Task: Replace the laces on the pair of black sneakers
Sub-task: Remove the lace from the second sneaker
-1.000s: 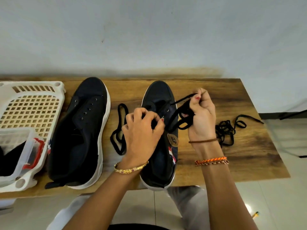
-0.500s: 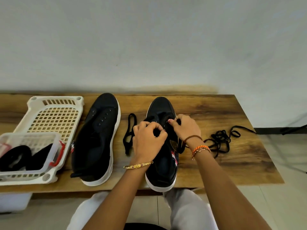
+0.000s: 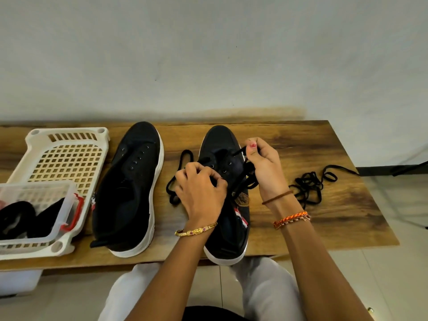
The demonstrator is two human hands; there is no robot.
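Two black sneakers with white soles stand on the wooden table [image 3: 324,144]. The left sneaker [image 3: 129,188] has bare eyelets. Over the right sneaker [image 3: 222,144] my right hand [image 3: 266,167] pinches a black lace [image 3: 245,179] that runs from the eyelets, with loops of it hanging under the palm. My left hand [image 3: 199,193] is curled over the shoe's left eyelet side, fingertips together on the lace or the eyelet edge. A lace loop [image 3: 178,172] lies between the shoes.
A tangled black lace [image 3: 310,184] lies right of the shoe. A white plastic basket [image 3: 60,163] stands at the left with a clear box [image 3: 34,209] holding black items. The wall runs behind the table; my knees sit under its front edge.
My right hand has lifted off the shoe's tongue and pulled the lace up and to the right. My left hand stays on the eyelet side.
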